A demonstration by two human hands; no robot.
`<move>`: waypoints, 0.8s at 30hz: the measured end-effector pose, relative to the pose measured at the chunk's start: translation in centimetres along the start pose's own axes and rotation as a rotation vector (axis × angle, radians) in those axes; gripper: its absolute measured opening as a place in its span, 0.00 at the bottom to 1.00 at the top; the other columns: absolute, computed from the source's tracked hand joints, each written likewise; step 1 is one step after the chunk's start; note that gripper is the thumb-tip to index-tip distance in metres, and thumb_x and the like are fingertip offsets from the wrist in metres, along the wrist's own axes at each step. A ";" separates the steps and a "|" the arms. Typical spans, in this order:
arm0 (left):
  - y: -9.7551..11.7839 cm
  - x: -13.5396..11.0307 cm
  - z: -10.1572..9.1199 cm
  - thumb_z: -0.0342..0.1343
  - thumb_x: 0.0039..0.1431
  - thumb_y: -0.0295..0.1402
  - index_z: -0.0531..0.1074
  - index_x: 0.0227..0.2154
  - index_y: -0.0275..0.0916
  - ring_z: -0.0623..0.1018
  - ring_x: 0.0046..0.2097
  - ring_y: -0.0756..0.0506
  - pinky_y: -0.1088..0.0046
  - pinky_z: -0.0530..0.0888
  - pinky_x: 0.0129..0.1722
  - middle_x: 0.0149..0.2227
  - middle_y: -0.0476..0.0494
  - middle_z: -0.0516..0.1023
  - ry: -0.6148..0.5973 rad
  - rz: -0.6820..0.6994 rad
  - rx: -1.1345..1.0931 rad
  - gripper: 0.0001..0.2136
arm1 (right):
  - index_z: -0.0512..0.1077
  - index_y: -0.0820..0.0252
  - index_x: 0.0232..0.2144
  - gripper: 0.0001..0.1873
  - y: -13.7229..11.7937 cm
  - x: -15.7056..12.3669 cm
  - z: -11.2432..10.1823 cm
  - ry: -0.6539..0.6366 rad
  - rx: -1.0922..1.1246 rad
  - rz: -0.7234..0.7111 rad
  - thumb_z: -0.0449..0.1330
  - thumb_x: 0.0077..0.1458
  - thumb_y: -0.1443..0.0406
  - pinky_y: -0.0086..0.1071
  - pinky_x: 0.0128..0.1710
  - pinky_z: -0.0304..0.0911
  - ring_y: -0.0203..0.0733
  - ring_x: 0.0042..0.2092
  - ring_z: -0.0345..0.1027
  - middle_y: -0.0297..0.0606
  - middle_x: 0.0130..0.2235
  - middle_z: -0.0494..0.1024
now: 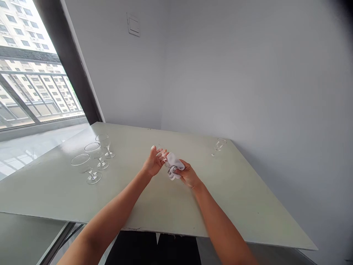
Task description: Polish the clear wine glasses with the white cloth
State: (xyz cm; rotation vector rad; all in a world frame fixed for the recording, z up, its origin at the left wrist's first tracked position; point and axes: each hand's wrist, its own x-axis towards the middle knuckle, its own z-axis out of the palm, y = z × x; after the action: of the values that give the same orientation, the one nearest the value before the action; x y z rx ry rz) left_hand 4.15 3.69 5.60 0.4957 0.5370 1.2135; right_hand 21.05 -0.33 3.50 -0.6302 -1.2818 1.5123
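Above the middle of the table, my left hand (154, 162) holds a clear stemmed glass (163, 157) tipped on its side, fingers curled around it. Much of that glass is hidden by the fingers and a cloth. A white cloth (172, 160) is bunched in my right hand (189, 176), whose fingers are closed on it. The cloth is pressed against the foot end of the glass, close to my left fingertips. Both forearms reach in over the table's front edge.
Three clear stemmed glasses stand upright in a row at the left: a near one (93, 178), a middle one (102, 164) and a far one (109, 154). Another small glass (220, 144) is near the table's (234, 206) far right corner. Grey walls (237, 66) border the back and right.
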 end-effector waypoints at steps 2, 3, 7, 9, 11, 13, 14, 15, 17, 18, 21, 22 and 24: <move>-0.1 -0.2 0.3 0.54 0.52 0.46 0.64 0.36 0.37 0.74 0.44 0.46 0.70 0.72 0.42 0.41 0.41 0.72 -0.036 0.073 -0.078 0.17 | 0.70 0.55 0.33 0.15 1.0 0.4 0.3 0.141 0.292 0.049 0.67 0.39 0.66 0.29 0.34 0.63 0.33 0.32 0.65 0.30 0.30 0.72; -0.2 -0.3 0.5 0.54 0.52 0.45 0.64 0.37 0.38 0.74 0.46 0.46 0.68 0.71 0.45 0.43 0.42 0.71 -0.043 0.121 -0.089 0.16 | 0.70 0.56 0.33 0.15 1.4 0.7 0.6 0.210 0.406 0.071 0.67 0.39 0.66 0.29 0.35 0.63 0.33 0.32 0.65 0.30 0.31 0.72; -0.6 -1.1 1.5 0.57 0.51 0.40 0.61 0.42 0.44 0.72 0.49 0.44 0.64 0.67 0.50 0.46 0.45 0.68 -0.083 0.364 0.073 0.17 | 0.68 0.57 0.32 0.08 2.3 1.2 2.0 0.335 0.631 0.223 0.61 0.46 0.65 0.27 0.26 0.63 0.33 0.29 0.65 0.33 0.31 0.73; -0.8 -1.5 1.9 0.60 0.48 0.37 0.59 0.44 0.46 0.71 0.50 0.43 0.62 0.66 0.50 0.47 0.45 0.68 -0.133 0.486 0.221 0.21 | 0.68 0.58 0.30 0.05 2.4 1.1 2.3 0.318 0.628 0.292 0.58 0.49 0.64 0.26 0.21 0.60 0.33 0.26 0.63 0.34 0.29 0.72; -1.0 -1.9 2.1 0.61 0.47 0.36 0.58 0.45 0.46 0.71 0.50 0.42 0.60 0.65 0.51 0.46 0.44 0.67 -0.177 0.565 0.328 0.23 | 0.68 0.59 0.30 0.05 2.5 1.0 2.2 0.288 0.592 0.326 0.57 0.49 0.64 0.25 0.18 0.57 0.32 0.24 0.62 0.34 0.28 0.71; -1.1 -2.1 2.2 0.61 0.47 0.37 0.58 0.46 0.46 0.71 0.50 0.41 0.59 0.65 0.51 0.46 0.44 0.67 -0.205 0.598 0.383 0.24 | 0.68 0.59 0.30 0.06 2.6 0.9 2.0 0.279 0.527 0.349 0.57 0.48 0.63 0.24 0.16 0.53 0.33 0.24 0.62 0.34 0.26 0.70; -1.0 -2.2 2.2 0.61 0.47 0.37 0.58 0.46 0.46 0.71 0.50 0.41 0.59 0.65 0.50 0.46 0.44 0.67 -0.210 0.607 0.405 0.24 | 0.67 0.59 0.30 0.07 2.7 0.8 1.8 0.285 0.483 0.360 0.58 0.48 0.62 0.24 0.16 0.52 0.33 0.23 0.61 0.34 0.26 0.70; -0.9 -2.3 2.2 0.61 0.46 0.37 0.58 0.46 0.46 0.71 0.50 0.41 0.59 0.65 0.51 0.46 0.44 0.66 -0.212 0.617 0.429 0.24 | 0.67 0.58 0.30 0.08 2.8 0.7 1.6 0.292 0.433 0.363 0.58 0.48 0.61 0.24 0.15 0.52 0.33 0.23 0.61 0.33 0.25 0.69; -0.5 -2.5 2.1 0.62 0.46 0.37 0.58 0.46 0.45 0.71 0.50 0.40 0.59 0.65 0.51 0.45 0.44 0.66 -0.215 0.635 0.478 0.25 | 0.67 0.58 0.30 0.09 2.9 0.6 1.4 0.284 0.309 0.350 0.60 0.46 0.60 0.25 0.16 0.52 0.33 0.22 0.60 0.32 0.24 0.68; -0.2 -2.5 2.0 0.62 0.45 0.37 0.58 0.46 0.45 0.70 0.50 0.40 0.59 0.65 0.51 0.45 0.43 0.66 -0.217 0.644 0.497 0.26 | 0.67 0.57 0.30 0.10 2.8 0.6 1.4 0.266 0.234 0.334 0.61 0.45 0.59 0.25 0.16 0.53 0.33 0.22 0.60 0.31 0.24 0.68; 0.7 -2.4 1.5 0.62 0.45 0.37 0.58 0.47 0.45 0.71 0.50 0.40 0.59 0.66 0.49 0.45 0.44 0.66 -0.213 0.644 0.528 0.26 | 0.67 0.58 0.30 0.13 2.2 0.2 1.3 0.139 -0.035 0.332 0.61 0.44 0.57 0.26 0.16 0.52 0.31 0.20 0.57 0.30 0.22 0.66; 1.0 -2.3 1.3 0.62 0.45 0.36 0.58 0.46 0.45 0.71 0.49 0.41 0.60 0.67 0.49 0.44 0.44 0.66 -0.197 0.645 0.538 0.26 | 0.68 0.59 0.30 0.14 1.8 0.0 1.2 0.053 -0.131 0.362 0.61 0.45 0.55 0.26 0.16 0.51 0.31 0.20 0.57 0.30 0.21 0.66; 1.5 -2.0 0.9 0.63 0.44 0.36 0.59 0.46 0.45 0.71 0.49 0.42 0.60 0.67 0.49 0.44 0.44 0.66 -0.149 0.652 0.566 0.26 | 0.69 0.60 0.32 0.17 0.7 -0.3 1.1 -0.138 -0.332 0.424 0.60 0.46 0.53 0.26 0.17 0.51 0.32 0.21 0.58 0.31 0.22 0.67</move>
State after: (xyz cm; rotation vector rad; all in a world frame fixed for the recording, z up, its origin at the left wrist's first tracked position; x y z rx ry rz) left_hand 3.04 2.12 7.46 1.3063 0.6113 1.6204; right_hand 19.95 -1.01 3.07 -1.0811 -1.5943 1.7178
